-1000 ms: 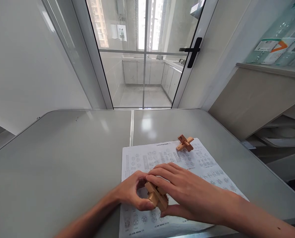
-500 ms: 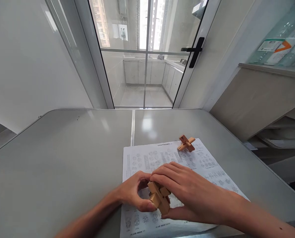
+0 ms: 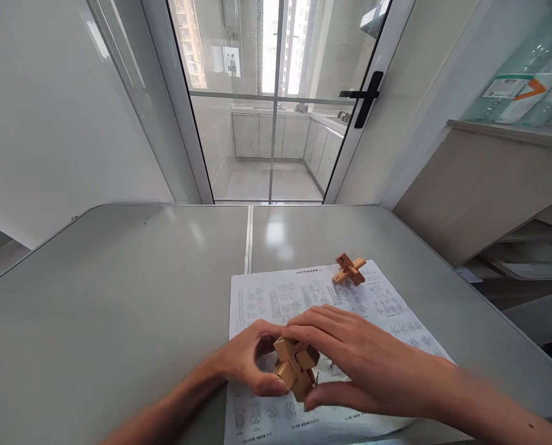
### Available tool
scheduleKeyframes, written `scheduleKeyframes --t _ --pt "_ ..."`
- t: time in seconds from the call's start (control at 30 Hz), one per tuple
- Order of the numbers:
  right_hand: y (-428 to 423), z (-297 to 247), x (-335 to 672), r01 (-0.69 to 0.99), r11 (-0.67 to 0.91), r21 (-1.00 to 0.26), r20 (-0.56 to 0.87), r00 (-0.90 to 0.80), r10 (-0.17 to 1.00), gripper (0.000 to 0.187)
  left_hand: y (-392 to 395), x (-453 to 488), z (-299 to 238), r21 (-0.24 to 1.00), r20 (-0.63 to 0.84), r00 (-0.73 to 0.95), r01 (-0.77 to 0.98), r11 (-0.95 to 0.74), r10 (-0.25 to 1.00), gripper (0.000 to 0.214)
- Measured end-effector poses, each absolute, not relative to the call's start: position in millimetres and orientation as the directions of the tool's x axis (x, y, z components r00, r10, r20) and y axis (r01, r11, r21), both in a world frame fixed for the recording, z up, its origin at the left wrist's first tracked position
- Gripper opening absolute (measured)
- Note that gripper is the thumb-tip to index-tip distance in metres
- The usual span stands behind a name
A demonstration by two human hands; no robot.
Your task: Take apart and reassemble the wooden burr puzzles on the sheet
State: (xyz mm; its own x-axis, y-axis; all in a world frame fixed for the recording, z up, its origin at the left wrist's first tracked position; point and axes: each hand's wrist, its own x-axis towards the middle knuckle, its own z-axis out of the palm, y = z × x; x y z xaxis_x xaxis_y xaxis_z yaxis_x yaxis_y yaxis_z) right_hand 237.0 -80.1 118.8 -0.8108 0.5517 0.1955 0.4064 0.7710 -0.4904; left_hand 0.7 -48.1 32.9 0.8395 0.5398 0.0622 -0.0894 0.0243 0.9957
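Note:
A wooden interlocking burr puzzle [image 3: 294,364] is held above the printed sheet, its blocks crossing one another. My left hand [image 3: 253,358] grips it from the left, thumb below and fingers behind. From the right, my right hand [image 3: 338,355] curves over the same puzzle; its fingers rest at the top and its thumb lies by the lower right edge. The fingertips behind the blocks are hidden. Farther back, a second wooden puzzle [image 3: 348,269] of crossed pieces with dark markings lies on the paper's far right corner.
Beneath my hands is a white instruction sheet [image 3: 266,290] with many small diagrams, on a grey table [image 3: 164,296] with a centre seam. Beyond the far edge stands a glass door [image 3: 243,136] with a black handle [image 3: 367,99]. Large plastic bottles [image 3: 512,93] sit on a shelf at right.
The puzzle has turned slightly in my hands. My right thumb and palm have shifted a little away from its lower right side. The other puzzle stays put.

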Motion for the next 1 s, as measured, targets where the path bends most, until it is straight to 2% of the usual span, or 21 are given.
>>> scheduleKeyframes --t 0.17,0.27,0.4,0.63,0.7,0.8,0.87,0.93,1.0 --pt "-77.8 109.3 243.8 0.411 0.853 -0.322 0.328 -0.797 0.508 0.019 -46.5 -1.5 32.7 0.998 0.032 0.837 -0.061 0.035 0.547 0.057" --pt "-77.0 104.5 243.7 0.391 0.884 -0.256 0.38 -0.801 0.464 0.013 -47.1 -1.5 33.2 0.998 0.009 0.841 -0.043 0.05 0.541 0.057" --pt "-76.8 104.2 242.2 0.401 0.886 -0.235 0.412 -0.784 0.464 0.015 -47.0 -1.9 31.9 0.998 -0.002 0.843 -0.033 0.056 0.538 0.06" --pt "-78.0 104.0 244.1 0.417 0.873 -0.254 0.394 -0.78 0.487 0.018 -45.1 -2.5 30.9 1.0 0.003 0.842 -0.016 0.019 0.54 0.051" --pt "-78.7 107.6 243.4 0.407 0.854 -0.324 0.344 -0.79 0.507 0.031 -45.6 -1.7 33.1 0.999 0.016 0.84 -0.035 0.025 0.542 0.051" --pt "-79.4 113.0 239.8 0.377 0.816 -0.438 0.243 -0.824 0.512 0.069 -46.6 -0.1 36.0 0.998 0.035 0.85 -0.059 0.028 0.525 0.053" --pt "-79.2 113.3 236.2 0.38 0.808 -0.451 0.191 -0.843 0.503 0.08 -47.1 0.9 35.8 0.998 0.047 0.855 -0.065 0.016 0.516 0.051" --pt "-78.9 111.0 233.2 0.396 0.811 -0.43 0.166 -0.848 0.503 0.075 -47.4 1.5 34.4 0.998 0.054 0.857 -0.066 0.005 0.513 0.049" --pt "-78.7 108.5 232.0 0.397 0.818 -0.416 0.174 -0.848 0.5 0.061 -47.6 1.9 33.0 0.998 0.053 0.862 -0.067 0.01 0.504 0.048"
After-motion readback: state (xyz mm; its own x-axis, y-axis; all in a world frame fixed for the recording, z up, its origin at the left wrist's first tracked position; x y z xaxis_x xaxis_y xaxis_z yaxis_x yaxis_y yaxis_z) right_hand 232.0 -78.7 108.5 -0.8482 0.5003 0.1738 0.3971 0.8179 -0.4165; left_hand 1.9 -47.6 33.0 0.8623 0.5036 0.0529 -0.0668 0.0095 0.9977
